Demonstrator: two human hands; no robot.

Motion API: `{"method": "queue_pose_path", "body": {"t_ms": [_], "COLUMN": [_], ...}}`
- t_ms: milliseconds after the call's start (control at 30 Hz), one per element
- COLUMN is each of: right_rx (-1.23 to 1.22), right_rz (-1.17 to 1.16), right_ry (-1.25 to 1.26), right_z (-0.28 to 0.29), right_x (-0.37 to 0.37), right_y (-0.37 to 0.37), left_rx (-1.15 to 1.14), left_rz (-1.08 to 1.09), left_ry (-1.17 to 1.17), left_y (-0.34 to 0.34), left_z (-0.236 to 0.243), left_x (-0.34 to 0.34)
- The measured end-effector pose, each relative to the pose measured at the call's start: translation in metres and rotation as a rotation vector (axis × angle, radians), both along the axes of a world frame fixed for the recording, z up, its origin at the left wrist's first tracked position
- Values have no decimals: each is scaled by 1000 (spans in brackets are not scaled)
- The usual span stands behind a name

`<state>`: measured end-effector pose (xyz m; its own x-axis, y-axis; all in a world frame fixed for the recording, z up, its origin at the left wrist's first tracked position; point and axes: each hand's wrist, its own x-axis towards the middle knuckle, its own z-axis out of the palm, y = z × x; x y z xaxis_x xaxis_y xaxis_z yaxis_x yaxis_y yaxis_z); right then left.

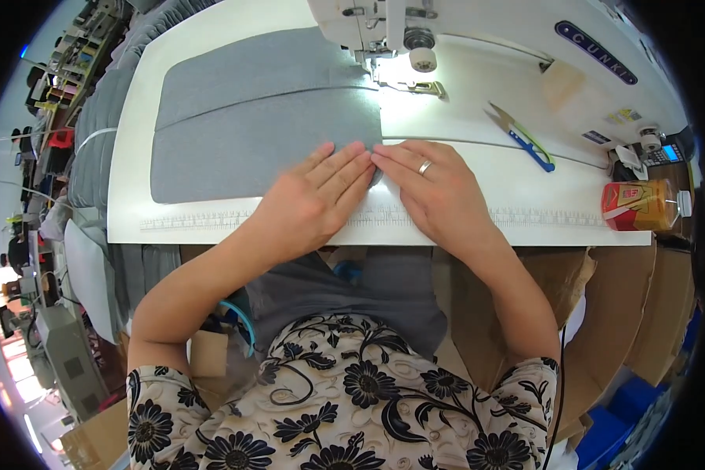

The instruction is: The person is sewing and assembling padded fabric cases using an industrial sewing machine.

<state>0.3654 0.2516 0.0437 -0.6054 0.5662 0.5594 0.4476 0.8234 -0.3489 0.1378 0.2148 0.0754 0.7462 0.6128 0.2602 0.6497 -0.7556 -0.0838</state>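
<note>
A grey fabric panel [266, 129] with a seam across it lies flat on the white sewing table. Its upper right edge reaches under the presser foot [374, 72] of the sewing machine [478, 39]. My left hand [317, 192] rests flat on the panel's lower right part, fingers stretched out and lying on the cloth. From the other side my right hand [439, 188], wearing a ring, meets it with outstretched fingers, tips touching the panel's right edge. The fingertips of both hands almost touch. The right thumb's tip cannot be made out.
Thread snips [529, 145] with a blue and green handle lie right of the machine's needle. A bottle [642, 205] lies at the table's right end. A printed ruler scale [204, 221] runs along the front edge. Stacked grey fabric [94, 149] hangs at the left.
</note>
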Motion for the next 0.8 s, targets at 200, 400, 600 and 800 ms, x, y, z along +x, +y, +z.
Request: {"method": "queue_pose_path", "body": {"t_ms": [200, 400, 600, 800], "right_rx": [-99, 3, 40, 9], "right_rz": [8, 36, 66, 80], "right_ry": [-62, -104, -227, -175], "right_z": [8, 1, 12, 10], "right_x": [-2, -2, -5, -4], "right_y": [0, 1, -5, 7], "left_rx": [-182, -46, 76, 70], "left_rz": [26, 218, 258, 262], "left_ry": [-311, -367, -277, -370], "left_y": [8, 62, 74, 86], "left_z": [-1, 13, -18, -19], "left_x": [-1, 9, 9, 10]}}
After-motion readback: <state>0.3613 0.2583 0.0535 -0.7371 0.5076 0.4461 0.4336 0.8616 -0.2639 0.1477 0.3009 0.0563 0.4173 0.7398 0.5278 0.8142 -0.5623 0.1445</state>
